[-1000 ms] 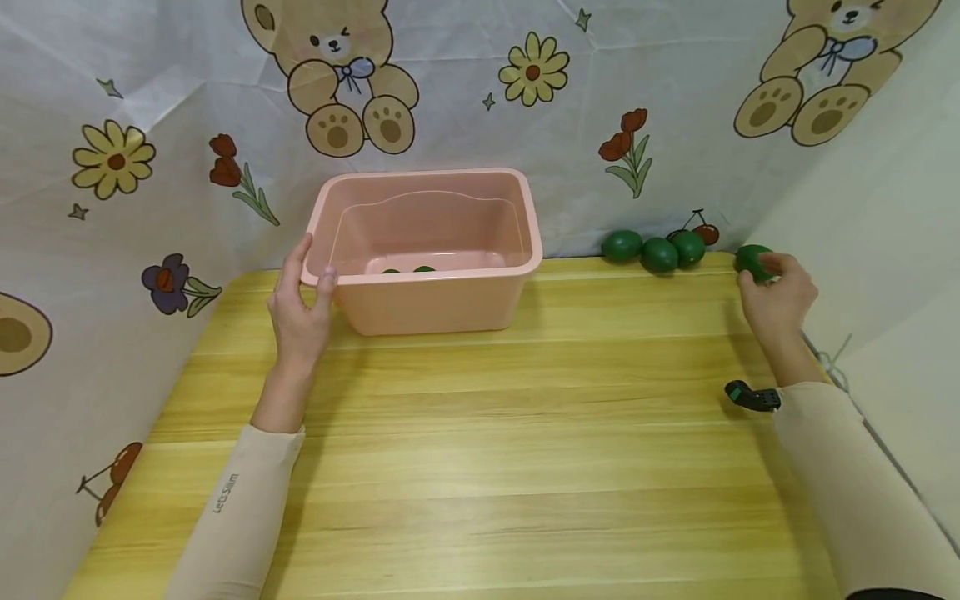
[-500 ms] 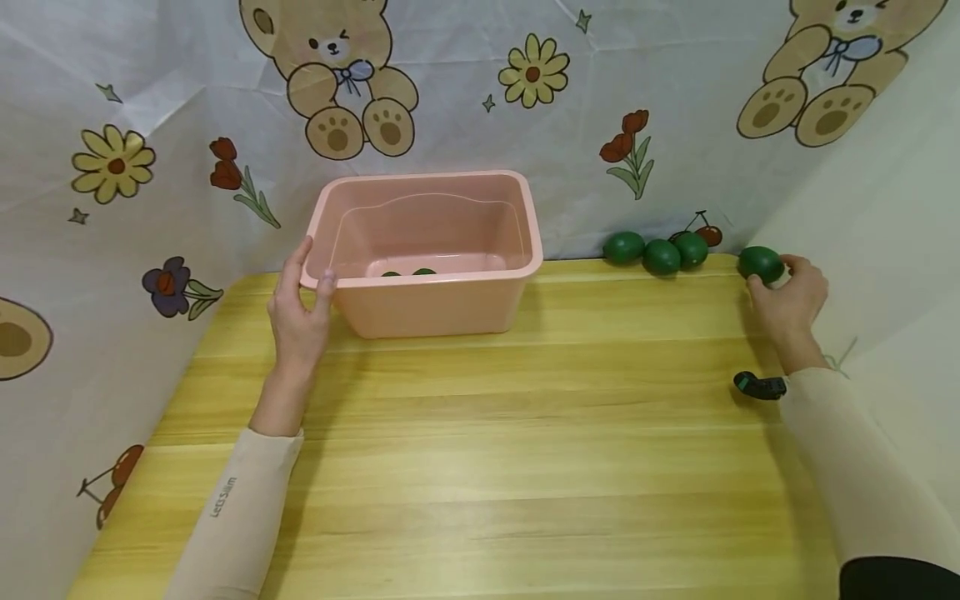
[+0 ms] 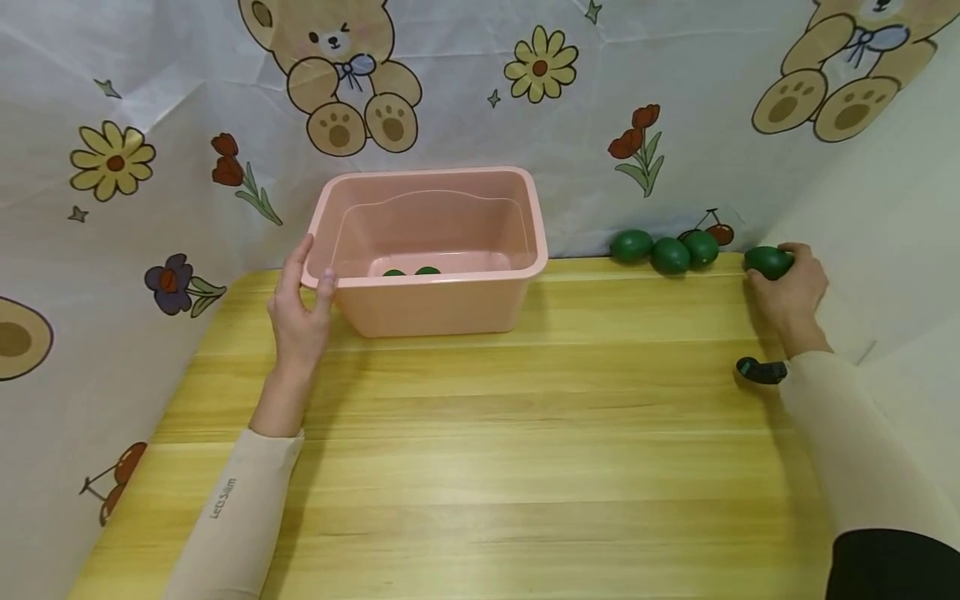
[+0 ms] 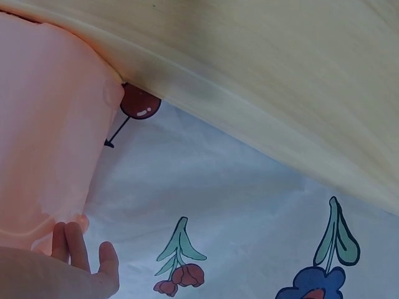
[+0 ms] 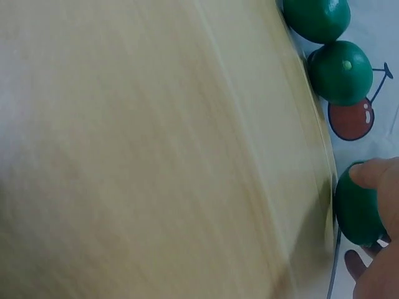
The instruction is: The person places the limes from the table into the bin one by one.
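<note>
My left hand (image 3: 302, 312) grips the left front corner of a pink plastic bin (image 3: 431, 304), thumb at the front rim and fingers along the left side. In the left wrist view its fingers (image 4: 76, 246) lie against the bin's rim. The tops of two green limes show inside the bin, behind its front wall. At the table's far right corner my right hand (image 3: 797, 287) holds a lime (image 3: 767, 262). The right wrist view shows the thumb on one side of this lime (image 5: 358, 208) and fingertips past its other side.
Three more limes (image 3: 670, 256) lie bunched along the table's back edge, left of the held one. A cloth (image 3: 465, 108) printed with bears and flowers hangs behind the wooden table (image 3: 525, 450). A pale wall stands close on the right.
The right hand has moved slightly right and forward around the lime, which has turned and shifted a little to the right. The left hand and the bin stay put.
</note>
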Demonstrator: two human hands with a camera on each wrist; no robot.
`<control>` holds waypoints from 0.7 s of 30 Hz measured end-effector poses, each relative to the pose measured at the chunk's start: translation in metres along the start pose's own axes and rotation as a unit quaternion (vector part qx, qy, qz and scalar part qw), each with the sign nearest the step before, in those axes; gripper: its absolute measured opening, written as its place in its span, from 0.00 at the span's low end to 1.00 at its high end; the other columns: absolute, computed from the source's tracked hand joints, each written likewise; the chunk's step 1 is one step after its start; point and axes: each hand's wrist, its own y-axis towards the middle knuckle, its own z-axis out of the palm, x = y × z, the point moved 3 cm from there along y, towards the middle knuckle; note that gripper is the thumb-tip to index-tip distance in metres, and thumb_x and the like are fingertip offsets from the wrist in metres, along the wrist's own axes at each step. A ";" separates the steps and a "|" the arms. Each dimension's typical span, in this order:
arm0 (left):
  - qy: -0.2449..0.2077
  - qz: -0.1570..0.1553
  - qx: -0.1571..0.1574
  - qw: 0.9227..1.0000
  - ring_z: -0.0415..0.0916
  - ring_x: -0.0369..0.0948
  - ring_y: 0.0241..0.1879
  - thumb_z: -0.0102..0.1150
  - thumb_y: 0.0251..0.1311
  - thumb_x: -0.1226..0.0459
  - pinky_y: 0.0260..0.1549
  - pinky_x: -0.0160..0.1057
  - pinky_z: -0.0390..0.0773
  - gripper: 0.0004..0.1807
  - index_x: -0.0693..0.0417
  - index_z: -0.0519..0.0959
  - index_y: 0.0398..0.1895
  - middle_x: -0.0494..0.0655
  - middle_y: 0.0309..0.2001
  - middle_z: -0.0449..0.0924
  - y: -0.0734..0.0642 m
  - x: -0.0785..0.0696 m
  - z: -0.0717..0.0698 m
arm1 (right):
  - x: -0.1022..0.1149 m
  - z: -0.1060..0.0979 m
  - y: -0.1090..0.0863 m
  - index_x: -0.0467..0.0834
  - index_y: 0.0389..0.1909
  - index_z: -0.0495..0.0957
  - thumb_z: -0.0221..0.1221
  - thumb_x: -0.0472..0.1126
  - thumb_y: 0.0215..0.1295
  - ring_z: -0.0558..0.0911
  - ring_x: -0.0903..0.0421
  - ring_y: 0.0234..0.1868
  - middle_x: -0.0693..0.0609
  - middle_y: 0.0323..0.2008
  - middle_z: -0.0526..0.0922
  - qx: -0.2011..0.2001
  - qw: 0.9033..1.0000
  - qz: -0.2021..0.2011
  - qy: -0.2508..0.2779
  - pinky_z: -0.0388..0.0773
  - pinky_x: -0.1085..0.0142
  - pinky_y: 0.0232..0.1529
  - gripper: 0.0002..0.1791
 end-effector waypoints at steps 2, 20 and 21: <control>-0.002 -0.003 -0.002 1.000 0.71 0.45 0.73 0.60 0.69 0.53 0.73 0.52 0.70 0.33 0.45 0.72 0.77 0.41 0.74 0.73 0.000 -0.001 0.001 | 0.001 0.001 0.001 0.39 0.83 0.51 0.54 0.52 0.77 0.55 0.27 0.78 0.26 0.77 0.58 0.005 1.000 -0.001 0.001 0.52 0.35 0.78 0.42; -0.001 -0.010 -0.003 1.000 0.71 0.45 0.73 0.59 0.69 0.52 0.73 0.52 0.69 0.33 0.45 0.72 0.77 0.42 0.75 0.73 -0.001 -0.001 0.002 | 0.036 0.000 -0.033 0.40 0.81 0.56 0.57 0.52 0.76 0.58 0.29 0.76 0.28 0.75 0.64 -0.038 0.998 -0.037 0.039 0.63 0.33 0.71 0.40; -0.001 -0.011 -0.003 1.000 0.71 0.46 0.73 0.59 0.69 0.51 0.74 0.52 0.69 0.33 0.44 0.72 0.77 0.42 0.75 0.73 -0.001 -0.001 0.001 | 0.042 -0.001 -0.037 0.40 0.80 0.57 0.58 0.52 0.76 0.60 0.29 0.75 0.28 0.74 0.66 -0.045 0.997 -0.050 0.045 0.64 0.34 0.70 0.39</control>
